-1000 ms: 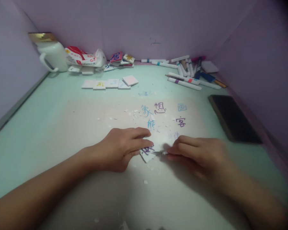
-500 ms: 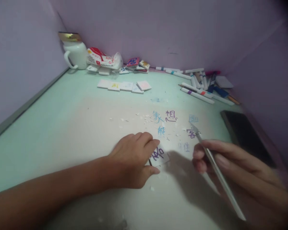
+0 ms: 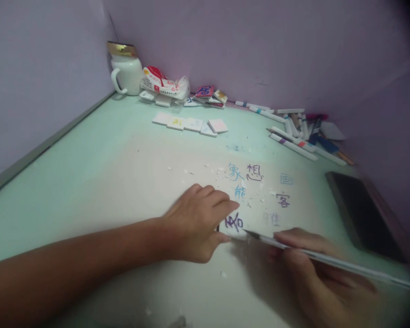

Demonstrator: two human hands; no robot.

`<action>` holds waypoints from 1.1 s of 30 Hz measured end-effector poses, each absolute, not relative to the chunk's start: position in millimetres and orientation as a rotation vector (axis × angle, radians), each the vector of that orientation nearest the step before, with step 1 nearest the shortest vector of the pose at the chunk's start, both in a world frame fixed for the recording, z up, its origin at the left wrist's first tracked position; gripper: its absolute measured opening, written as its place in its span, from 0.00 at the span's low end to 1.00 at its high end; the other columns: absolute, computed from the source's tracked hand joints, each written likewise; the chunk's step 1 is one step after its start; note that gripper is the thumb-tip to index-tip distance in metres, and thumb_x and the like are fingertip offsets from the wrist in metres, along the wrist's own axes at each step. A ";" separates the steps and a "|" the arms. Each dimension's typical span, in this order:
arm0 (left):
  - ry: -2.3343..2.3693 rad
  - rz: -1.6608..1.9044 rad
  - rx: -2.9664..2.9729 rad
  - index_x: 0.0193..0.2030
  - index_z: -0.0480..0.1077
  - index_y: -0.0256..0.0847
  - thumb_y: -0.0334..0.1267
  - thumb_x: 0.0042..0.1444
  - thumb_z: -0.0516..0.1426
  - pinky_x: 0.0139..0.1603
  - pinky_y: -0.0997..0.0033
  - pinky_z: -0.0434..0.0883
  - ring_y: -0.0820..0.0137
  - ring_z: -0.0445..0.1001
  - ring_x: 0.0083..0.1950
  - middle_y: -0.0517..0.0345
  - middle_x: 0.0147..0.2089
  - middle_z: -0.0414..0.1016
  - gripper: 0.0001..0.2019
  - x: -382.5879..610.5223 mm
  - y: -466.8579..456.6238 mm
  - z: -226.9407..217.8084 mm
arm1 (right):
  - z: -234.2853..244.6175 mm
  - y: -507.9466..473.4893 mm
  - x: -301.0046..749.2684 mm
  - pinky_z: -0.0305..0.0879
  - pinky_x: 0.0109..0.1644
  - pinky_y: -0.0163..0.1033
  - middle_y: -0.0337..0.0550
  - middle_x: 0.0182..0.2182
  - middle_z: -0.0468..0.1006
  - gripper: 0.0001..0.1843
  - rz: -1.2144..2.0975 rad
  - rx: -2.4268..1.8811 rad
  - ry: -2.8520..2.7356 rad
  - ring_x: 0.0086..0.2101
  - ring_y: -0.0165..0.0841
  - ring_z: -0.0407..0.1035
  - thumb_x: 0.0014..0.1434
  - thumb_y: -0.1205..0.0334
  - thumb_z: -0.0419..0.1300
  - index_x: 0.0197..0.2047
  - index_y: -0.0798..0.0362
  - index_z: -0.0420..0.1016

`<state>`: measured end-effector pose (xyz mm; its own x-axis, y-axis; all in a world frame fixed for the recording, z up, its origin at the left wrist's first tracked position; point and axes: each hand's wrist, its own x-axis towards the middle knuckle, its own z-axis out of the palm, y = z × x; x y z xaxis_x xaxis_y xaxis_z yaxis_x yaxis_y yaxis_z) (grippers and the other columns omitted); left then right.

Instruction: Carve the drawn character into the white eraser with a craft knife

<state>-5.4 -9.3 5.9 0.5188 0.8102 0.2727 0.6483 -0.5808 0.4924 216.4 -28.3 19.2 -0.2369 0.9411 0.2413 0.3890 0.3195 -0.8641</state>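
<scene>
My left hand (image 3: 200,225) presses on the table with its fingers closed on the edge of a small white tile (image 3: 238,233). A purple character is drawn on the tile, and my fingers cover its left side. From the right, my right hand (image 3: 319,278) grips a slim silver craft knife (image 3: 314,253) like a pen. The knife's pointed blade is at the tile's right part, beside the purple strokes; whether it touches cannot be made out. Small white scraps (image 3: 223,274) lie about the tile.
Blue and purple characters (image 3: 254,172) mark the tabletop beyond my hands. A dark phone-like slab (image 3: 362,214) lies at right. Markers (image 3: 294,146) are heaped behind it. Farther back are white tiles (image 3: 193,124), a tissue pack (image 3: 166,84) and a lidded white mug (image 3: 128,75).
My right hand has lowered and tilted the craft knife, bringing its blade from above the table to the tile. The tile has turned slightly in my left hand. The whole view has shifted.
</scene>
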 end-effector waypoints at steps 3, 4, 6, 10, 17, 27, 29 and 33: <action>1.321 0.691 2.399 0.48 0.69 0.32 0.41 0.48 0.64 0.45 0.55 0.63 0.59 0.67 0.43 0.45 0.44 0.71 0.22 -2.5 -9.9 7.2 | 16.4 -32.7 207.0 0.66 0.23 0.31 0.34 0.27 0.76 0.11 0.696 -1.121 -1.800 0.25 0.29 0.70 0.60 0.69 0.58 0.41 0.41 0.75; 1.342 0.687 2.390 0.46 0.70 0.32 0.41 0.48 0.64 0.45 0.55 0.62 0.59 0.67 0.42 0.46 0.43 0.71 0.21 -1.6 -10.1 7.4 | 15.6 -33.7 204.7 0.65 0.23 0.30 0.34 0.27 0.76 0.11 0.670 -1.138 -1.799 0.24 0.28 0.70 0.59 0.70 0.58 0.40 0.43 0.74; 1.357 0.687 2.385 0.44 0.71 0.33 0.41 0.47 0.64 0.45 0.55 0.61 0.60 0.66 0.41 0.47 0.41 0.70 0.19 -0.4 -10.2 7.0 | 14.5 -34.7 202.5 0.64 0.22 0.28 0.33 0.25 0.75 0.08 0.635 -1.152 -1.836 0.22 0.26 0.69 0.59 0.69 0.58 0.38 0.45 0.73; 1.348 0.698 2.391 0.42 0.72 0.33 0.43 0.46 0.65 0.46 0.55 0.60 0.60 0.66 0.41 0.48 0.40 0.70 0.19 -0.4 -9.3 5.9 | 12.2 -31.8 205.7 0.66 0.24 0.27 0.35 0.26 0.75 0.06 0.626 -1.104 -1.991 0.23 0.26 0.71 0.59 0.68 0.58 0.37 0.47 0.70; 1.331 0.673 2.399 0.42 0.72 0.32 0.41 0.46 0.64 0.45 0.56 0.59 0.60 0.65 0.40 0.47 0.40 0.70 0.18 -0.5 -11.3 8.6 | 5.7 -30.0 207.9 0.66 0.28 0.29 0.39 0.31 0.75 0.07 0.711 -1.056 -1.993 0.28 0.27 0.71 0.61 0.70 0.55 0.41 0.49 0.69; 1.345 0.661 2.395 0.43 0.72 0.32 0.41 0.46 0.64 0.45 0.57 0.59 0.61 0.64 0.40 0.48 0.40 0.69 0.19 0.0 -10.0 8.9 | 6.3 -26.3 207.9 0.65 0.31 0.28 0.38 0.31 0.74 0.06 0.787 -1.071 -2.032 0.31 0.27 0.70 0.63 0.68 0.53 0.42 0.47 0.68; 1.342 0.654 2.393 0.43 0.72 0.33 0.41 0.46 0.64 0.45 0.57 0.59 0.61 0.64 0.40 0.48 0.40 0.69 0.19 -0.1 -9.8 9.2 | 7.8 -26.9 207.6 0.63 0.29 0.29 0.38 0.31 0.74 0.05 0.832 -1.069 -2.021 0.30 0.27 0.69 0.64 0.66 0.53 0.40 0.47 0.68; 1.335 0.650 2.395 0.44 0.72 0.33 0.41 0.46 0.64 0.46 0.56 0.59 0.60 0.65 0.41 0.48 0.41 0.69 0.19 -0.3 -9.6 8.9 | 11.8 -31.8 203.1 0.59 0.28 0.32 0.36 0.27 0.70 0.09 0.919 -1.140 -1.845 0.27 0.27 0.65 0.66 0.64 0.50 0.35 0.47 0.68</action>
<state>-0.3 -9.6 8.9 0.4593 0.8577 0.2309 0.7109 -0.5108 0.4833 203.1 -31.8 11.8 -0.3064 0.9232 0.2321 0.3709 0.3403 -0.8641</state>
